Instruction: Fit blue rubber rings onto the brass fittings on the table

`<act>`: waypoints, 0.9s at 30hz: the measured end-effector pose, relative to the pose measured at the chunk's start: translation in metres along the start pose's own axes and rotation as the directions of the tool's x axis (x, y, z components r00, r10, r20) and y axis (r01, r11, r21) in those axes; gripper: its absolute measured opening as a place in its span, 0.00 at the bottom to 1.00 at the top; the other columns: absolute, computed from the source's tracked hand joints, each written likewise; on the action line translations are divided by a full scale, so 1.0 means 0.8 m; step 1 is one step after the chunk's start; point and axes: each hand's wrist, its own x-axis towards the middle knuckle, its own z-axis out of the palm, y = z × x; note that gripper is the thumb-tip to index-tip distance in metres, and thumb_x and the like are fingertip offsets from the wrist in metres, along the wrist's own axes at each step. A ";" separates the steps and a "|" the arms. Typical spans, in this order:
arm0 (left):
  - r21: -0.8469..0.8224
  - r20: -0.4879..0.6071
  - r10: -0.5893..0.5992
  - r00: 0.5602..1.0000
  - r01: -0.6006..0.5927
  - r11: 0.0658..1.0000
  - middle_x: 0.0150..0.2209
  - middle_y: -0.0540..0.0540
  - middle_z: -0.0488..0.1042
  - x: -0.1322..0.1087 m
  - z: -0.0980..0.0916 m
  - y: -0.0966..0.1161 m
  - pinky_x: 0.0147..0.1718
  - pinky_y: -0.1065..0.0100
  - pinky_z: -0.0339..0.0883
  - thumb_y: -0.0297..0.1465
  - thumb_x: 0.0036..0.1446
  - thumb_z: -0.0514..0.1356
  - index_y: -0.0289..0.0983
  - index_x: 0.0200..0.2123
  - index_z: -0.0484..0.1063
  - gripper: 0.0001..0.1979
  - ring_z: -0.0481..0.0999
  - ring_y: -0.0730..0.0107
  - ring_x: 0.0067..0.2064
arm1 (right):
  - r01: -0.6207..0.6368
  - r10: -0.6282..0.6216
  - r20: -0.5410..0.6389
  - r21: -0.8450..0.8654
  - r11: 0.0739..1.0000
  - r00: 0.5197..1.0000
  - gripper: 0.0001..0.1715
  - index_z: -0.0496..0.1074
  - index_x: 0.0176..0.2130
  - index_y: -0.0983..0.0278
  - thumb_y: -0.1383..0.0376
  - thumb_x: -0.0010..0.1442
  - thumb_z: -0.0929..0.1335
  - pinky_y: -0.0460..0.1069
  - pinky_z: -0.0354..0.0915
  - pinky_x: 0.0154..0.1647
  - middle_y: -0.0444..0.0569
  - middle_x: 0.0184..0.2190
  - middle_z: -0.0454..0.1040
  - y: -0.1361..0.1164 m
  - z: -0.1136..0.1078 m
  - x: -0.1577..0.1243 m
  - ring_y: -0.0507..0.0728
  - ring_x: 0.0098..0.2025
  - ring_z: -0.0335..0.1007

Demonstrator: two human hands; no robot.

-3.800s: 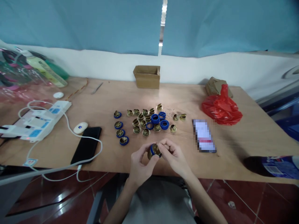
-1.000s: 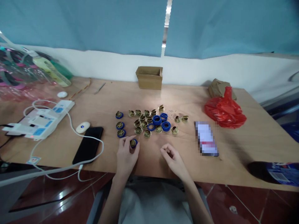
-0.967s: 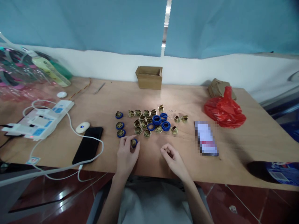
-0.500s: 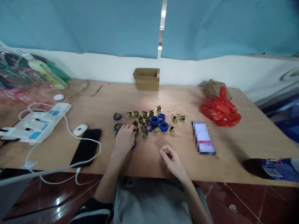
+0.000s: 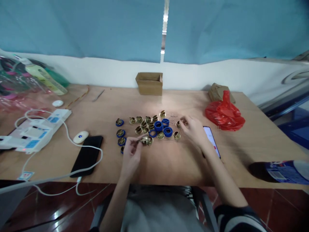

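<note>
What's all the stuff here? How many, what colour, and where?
Round metal pieces: over ten, gold, middle
Thick rings: several, blue, middle
Metal pieces in rings: four, gold and blue, left
Open cardboard box: one, brown, back
Crumpled paper package: one, brown, back right
Knotted plastic bag: one, red, right
Phone, screen lit: one, pale, right
Flat phone: one, black, left
Plastic power strip: one, white, left
Thin cables: several, white, left
Rounded plastic gadgets: two, white, left
Spray bottle: one, yellow-green, back left
Lying bottle: one, dark, right
Wooden table: one, light brown, underneath
Cloth panels: two, blue, back
Left hand: one, bare, holding a metal piece
Right hand: one, bare, at right-side pieces
</note>
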 end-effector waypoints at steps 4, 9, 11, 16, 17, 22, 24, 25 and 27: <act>-0.161 0.166 -0.160 0.973 0.186 0.969 0.41 0.42 0.81 -0.038 0.026 -0.023 0.44 0.63 0.74 0.46 0.63 0.61 0.39 0.38 0.64 0.16 0.81 0.65 0.41 | -0.016 0.044 0.207 -0.138 0.990 0.977 0.11 0.75 0.46 0.68 0.69 0.65 0.66 0.51 0.62 0.45 0.59 0.45 0.79 0.019 0.022 0.079 0.62 0.46 0.73; -0.296 0.239 -0.246 0.939 0.312 0.903 0.41 0.45 0.77 -0.064 0.046 -0.048 0.44 0.63 0.75 0.45 0.57 0.67 0.39 0.37 0.66 0.18 0.79 0.66 0.41 | -0.027 0.064 0.302 -0.127 0.992 0.951 0.12 0.76 0.44 0.68 0.69 0.59 0.74 0.47 0.63 0.37 0.55 0.40 0.80 0.033 0.069 0.129 0.58 0.40 0.74; -0.257 0.207 -0.254 0.945 0.303 0.918 0.41 0.45 0.77 -0.064 0.046 -0.053 0.45 0.63 0.75 0.45 0.54 0.69 0.39 0.36 0.65 0.20 0.80 0.64 0.43 | -0.035 0.074 0.305 -0.132 0.991 0.950 0.11 0.76 0.44 0.68 0.69 0.59 0.73 0.47 0.62 0.36 0.56 0.40 0.80 0.037 0.083 0.134 0.57 0.40 0.74; -0.167 0.186 -0.267 0.945 0.299 0.940 0.43 0.43 0.78 -0.057 0.039 -0.052 0.45 0.61 0.77 0.42 0.55 0.69 0.39 0.45 0.70 0.20 0.81 0.62 0.45 | -0.059 0.105 0.293 -0.161 0.985 0.950 0.07 0.77 0.41 0.70 0.69 0.66 0.68 0.48 0.62 0.36 0.60 0.39 0.80 0.041 0.102 0.133 0.59 0.39 0.74; -0.164 0.193 -0.269 0.944 0.301 0.940 0.44 0.42 0.79 -0.056 0.039 -0.050 0.45 0.61 0.78 0.42 0.55 0.68 0.39 0.48 0.71 0.21 0.82 0.61 0.46 | -0.063 0.110 0.293 -0.166 0.984 0.950 0.08 0.77 0.40 0.70 0.69 0.66 0.67 0.48 0.62 0.36 0.61 0.38 0.80 0.041 0.104 0.132 0.59 0.38 0.74; -0.146 0.224 -0.247 0.943 0.283 0.948 0.48 0.38 0.80 -0.057 0.039 -0.049 0.47 0.58 0.78 0.41 0.57 0.67 0.37 0.49 0.75 0.20 0.82 0.57 0.49 | -0.062 0.107 0.296 -0.159 0.985 0.949 0.08 0.77 0.37 0.70 0.70 0.65 0.68 0.49 0.61 0.36 0.63 0.38 0.79 0.036 0.102 0.132 0.60 0.37 0.73; -0.141 0.218 -0.244 0.945 0.278 0.950 0.51 0.38 0.80 -0.057 0.037 -0.053 0.49 0.58 0.77 0.41 0.58 0.66 0.38 0.51 0.76 0.21 0.80 0.56 0.53 | -0.058 0.095 0.281 -0.140 0.988 0.955 0.07 0.77 0.38 0.70 0.70 0.65 0.67 0.48 0.61 0.37 0.62 0.40 0.79 0.034 0.095 0.132 0.59 0.39 0.72; -0.139 0.215 -0.242 0.946 0.275 0.951 0.53 0.38 0.79 -0.057 0.036 -0.055 0.51 0.57 0.77 0.41 0.59 0.65 0.38 0.52 0.76 0.21 0.80 0.55 0.54 | -0.056 0.089 0.270 -0.129 0.990 0.959 0.07 0.77 0.40 0.69 0.70 0.65 0.67 0.48 0.61 0.37 0.61 0.41 0.78 0.034 0.090 0.132 0.59 0.39 0.72; -0.143 0.218 -0.233 0.948 0.268 0.953 0.56 0.38 0.78 -0.057 0.033 -0.059 0.53 0.56 0.76 0.42 0.60 0.64 0.39 0.54 0.75 0.21 0.78 0.55 0.57 | -0.054 0.079 0.251 -0.105 0.993 0.965 0.07 0.76 0.42 0.68 0.69 0.66 0.67 0.48 0.61 0.38 0.60 0.42 0.78 0.032 0.079 0.131 0.59 0.40 0.71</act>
